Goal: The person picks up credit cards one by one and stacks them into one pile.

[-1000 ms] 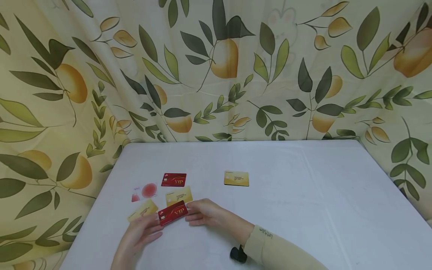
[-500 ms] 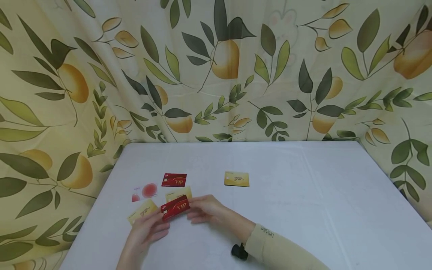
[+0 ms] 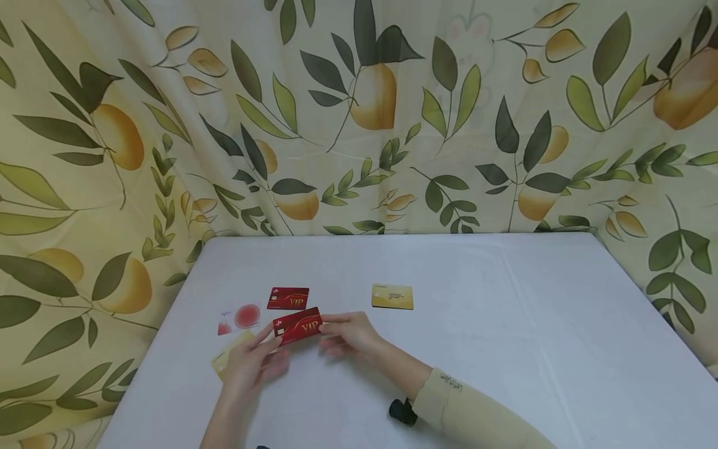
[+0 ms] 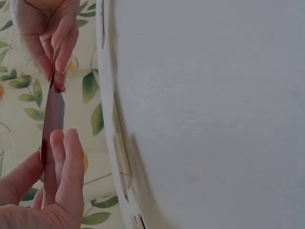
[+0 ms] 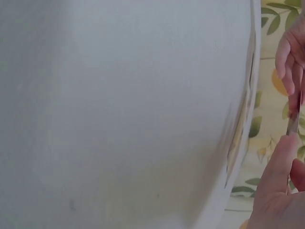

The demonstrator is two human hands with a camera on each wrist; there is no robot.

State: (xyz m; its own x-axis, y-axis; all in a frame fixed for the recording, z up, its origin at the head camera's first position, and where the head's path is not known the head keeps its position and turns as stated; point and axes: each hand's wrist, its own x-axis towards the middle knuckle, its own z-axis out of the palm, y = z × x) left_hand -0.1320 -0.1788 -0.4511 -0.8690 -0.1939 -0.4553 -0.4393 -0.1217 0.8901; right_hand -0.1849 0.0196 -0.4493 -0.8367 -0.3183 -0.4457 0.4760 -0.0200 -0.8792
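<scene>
A red VIP card [image 3: 297, 325] is held up above the table, tilted, between both hands. My left hand [image 3: 249, 362] pinches its left end with thumb and fingers, and my right hand [image 3: 353, 333] pinches its right end. In the left wrist view the card [image 4: 53, 109] appears edge-on, spanning the two hands. Just behind it lies a second red VIP card [image 3: 288, 298]. A yellow card [image 3: 227, 358] is partly covered by my left hand. The held card hides the other yellow card that lay behind it.
A pale card with a pink-red circle [image 3: 247, 316] lies at the left. Farther right sits another yellow card [image 3: 392, 297]. The white table [image 3: 505, 349] ends at a patterned curtain [image 3: 359, 181]. A black object [image 3: 402, 411] is at the right wrist.
Both hands have raised the red VIP card and carried it slightly right and away from the person. It now covers the yellow card behind it; the other cards stay put.
</scene>
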